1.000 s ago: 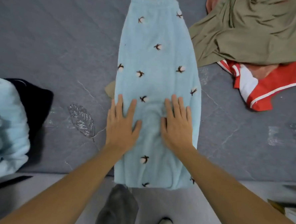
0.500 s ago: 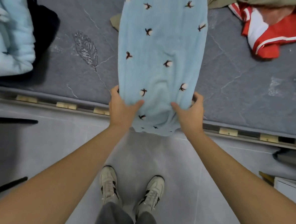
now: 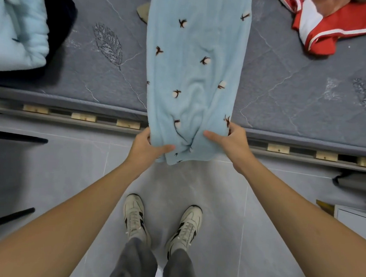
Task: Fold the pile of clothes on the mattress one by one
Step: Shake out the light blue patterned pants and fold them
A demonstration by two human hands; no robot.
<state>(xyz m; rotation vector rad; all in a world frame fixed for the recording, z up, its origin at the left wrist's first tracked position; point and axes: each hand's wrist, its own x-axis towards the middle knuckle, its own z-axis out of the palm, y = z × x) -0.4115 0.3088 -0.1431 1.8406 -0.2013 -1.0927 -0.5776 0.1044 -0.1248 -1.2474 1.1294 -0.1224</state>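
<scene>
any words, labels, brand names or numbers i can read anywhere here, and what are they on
None: no readable text shows anywhere in this view.
The light blue garment carries only small dark-and-white flower motifs, no letters.
The red and white garment shows stripes only.
The sneakers have dark side markings, no legible brand.
The mattress has stitched leaf patterns, no writing.

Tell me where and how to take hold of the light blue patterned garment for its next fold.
Take the light blue patterned garment at its near end, one corner per hand, from the floor side. It lies long and narrow across the mattress with that end hanging over the edge, so fingers slip under easily. The left hand and right hand already have that grip: thumbs on top, fingers beneath.
</scene>
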